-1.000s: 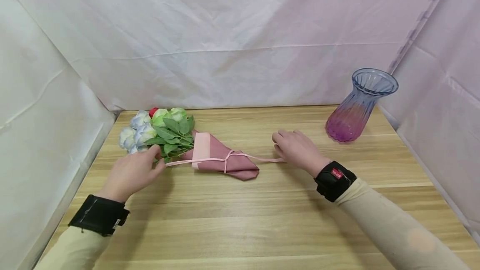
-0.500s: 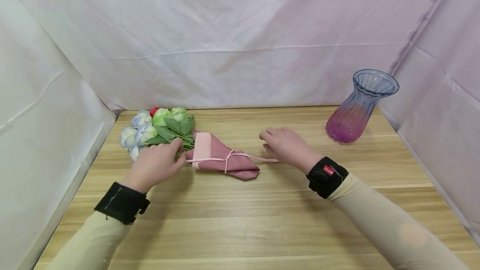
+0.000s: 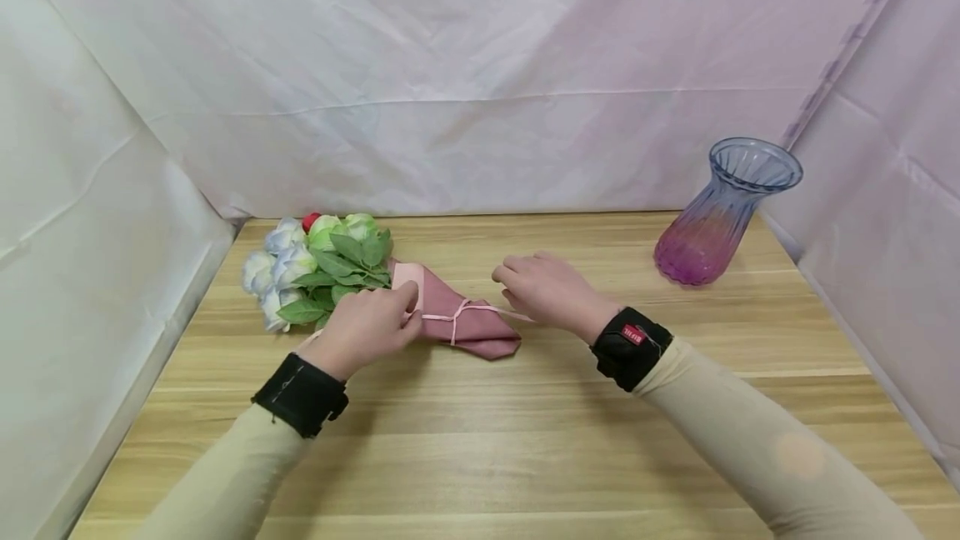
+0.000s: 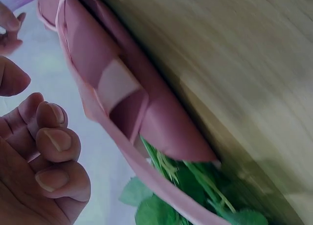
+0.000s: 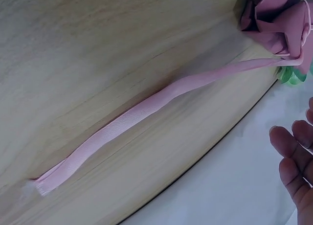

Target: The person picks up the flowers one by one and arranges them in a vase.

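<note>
A bouquet (image 3: 288,265) of blue-white, green and red flowers lies at the left back, its stems in a dusky pink wrapper (image 3: 483,342). A thin pink ribbon (image 5: 161,98) is tied round the wrapper's narrow end. My left hand (image 3: 367,325) hovers over the wrapper's open end, fingers loosely curled and thumb apart. In the left wrist view the ribbon's left tail (image 4: 139,168) runs past these fingers along the wrapper. My right hand (image 3: 551,292) is in the air just right of the narrow end, fingers relaxed. The ribbon's right tail lies loose on the wood in the right wrist view.
A glass vase (image 3: 705,219), blue at the top and purple-pink at the base, stands at the back right. The wooden table (image 3: 525,457) is bordered by white cloth (image 3: 480,157) behind and at both sides.
My left hand has let the ribbon tail drop and moved right, from the flowers to the wrapper. My right hand has moved left towards the narrow end. Bouquet and vase have stayed put.
</note>
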Tool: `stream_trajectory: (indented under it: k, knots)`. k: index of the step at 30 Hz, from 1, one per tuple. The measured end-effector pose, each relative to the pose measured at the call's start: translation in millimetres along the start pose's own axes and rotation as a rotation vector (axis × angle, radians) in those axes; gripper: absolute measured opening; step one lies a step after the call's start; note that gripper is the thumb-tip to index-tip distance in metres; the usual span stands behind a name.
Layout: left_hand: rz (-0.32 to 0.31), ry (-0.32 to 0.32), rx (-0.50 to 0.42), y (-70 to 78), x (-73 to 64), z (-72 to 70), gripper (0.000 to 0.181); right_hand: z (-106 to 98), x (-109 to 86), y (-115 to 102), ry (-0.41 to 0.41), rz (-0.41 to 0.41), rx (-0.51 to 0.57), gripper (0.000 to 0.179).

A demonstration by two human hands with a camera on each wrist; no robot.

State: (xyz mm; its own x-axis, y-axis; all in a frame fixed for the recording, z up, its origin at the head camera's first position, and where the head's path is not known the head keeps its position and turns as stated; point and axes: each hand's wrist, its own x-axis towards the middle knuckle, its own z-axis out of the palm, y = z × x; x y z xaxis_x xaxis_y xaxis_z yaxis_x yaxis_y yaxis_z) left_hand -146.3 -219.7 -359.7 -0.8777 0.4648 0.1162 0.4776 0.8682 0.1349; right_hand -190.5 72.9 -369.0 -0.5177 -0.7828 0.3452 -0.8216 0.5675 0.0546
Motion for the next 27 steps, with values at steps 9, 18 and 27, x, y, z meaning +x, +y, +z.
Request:
stream_trajectory:
  k: [9,18,27]
  knots:
    - [0.009,-0.032,0.003,15.5,4.5,8.6,0.027,6.7,9.3,-3.9,-0.016,-0.021,0.023,0.018]
    - [0.025,-0.006,0.004,24.1,6.6,21.6,0.032,11.3,16.7,-10.2,-0.057,0.042,0.125,0.022]
    - [-0.021,0.0,0.004,31.9,8.0,32.5,0.031,19.0,21.4,-9.7,-0.097,0.066,0.205,0.021]
